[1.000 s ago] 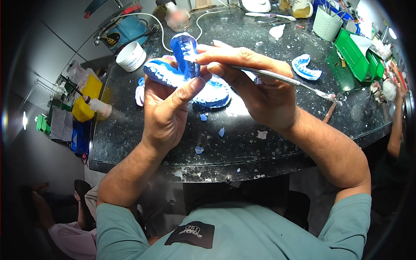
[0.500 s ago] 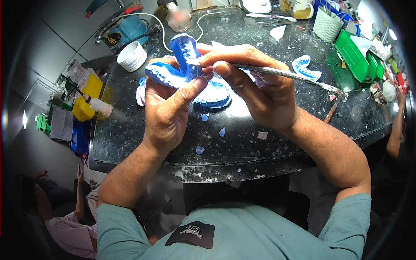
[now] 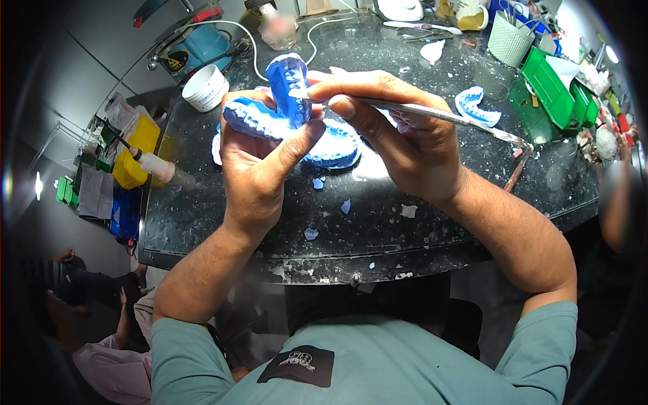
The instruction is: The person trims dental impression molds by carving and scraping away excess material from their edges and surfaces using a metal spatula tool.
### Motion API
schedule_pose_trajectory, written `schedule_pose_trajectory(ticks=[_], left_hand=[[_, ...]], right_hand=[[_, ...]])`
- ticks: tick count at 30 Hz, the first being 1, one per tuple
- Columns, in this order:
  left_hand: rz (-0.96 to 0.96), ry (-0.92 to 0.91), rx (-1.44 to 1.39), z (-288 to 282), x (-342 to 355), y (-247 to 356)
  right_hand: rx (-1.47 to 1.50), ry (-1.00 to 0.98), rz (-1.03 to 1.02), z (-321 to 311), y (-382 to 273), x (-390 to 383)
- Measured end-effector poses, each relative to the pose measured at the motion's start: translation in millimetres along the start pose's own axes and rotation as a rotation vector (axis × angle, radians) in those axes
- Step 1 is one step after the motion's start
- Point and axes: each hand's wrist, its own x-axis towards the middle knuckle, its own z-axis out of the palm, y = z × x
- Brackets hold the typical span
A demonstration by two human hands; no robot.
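Note:
My left hand (image 3: pixel 253 165) grips a blue U-shaped dental model (image 3: pixel 253 118) by its underside and one side, the row of teeth showing and one arm of the U pointing up. Pinched between the thumb and fingers of my right hand (image 3: pixel 418 152) is a slim metal carving tool (image 3: pixel 432 113). The tool's working end is at the model's teeth, beside the upright arm; I cannot tell whether it touches. Below and behind my hands, a second blue dental model (image 3: pixel 334 156) lies on the dark bench, partly hidden by my left hand.
Another blue-and-white U-shaped dental piece (image 3: pixel 479 111) lies to the right. Blue scraps (image 3: pixel 346 206) dot the speckled black bench (image 3: pixel 405 250). A white tub (image 3: pixel 204 91) stands at the left, green bins (image 3: pixel 550 88) at the right. A brown-handled tool (image 3: pixel 516 172) lies near the right edge.
The held model has tipped slightly, its lower arm turning in my left hand. The tool tip has shifted a little left and down along the teeth. People in the background have moved.

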Motion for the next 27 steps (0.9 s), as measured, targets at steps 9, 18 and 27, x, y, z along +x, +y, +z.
schedule_pose_trajectory(ticks=[9, 18, 27], left_hand=[[0.021, -0.009, 0.066, -0.4, 1.2, 0.2], [0.020, 0.034, 0.241, 1.3, -0.4, -0.3], [0.072, 0.045, 0.369, -0.8, -1.6, -1.2]], right_hand=[[0.023, 0.022, 0.028, -0.4, -1.9, -1.0], [0.042, -0.037, 0.098, -2.7, -2.9, -3.2], [0.035, -0.024, 0.110, -1.8, -1.8, -4.5]])
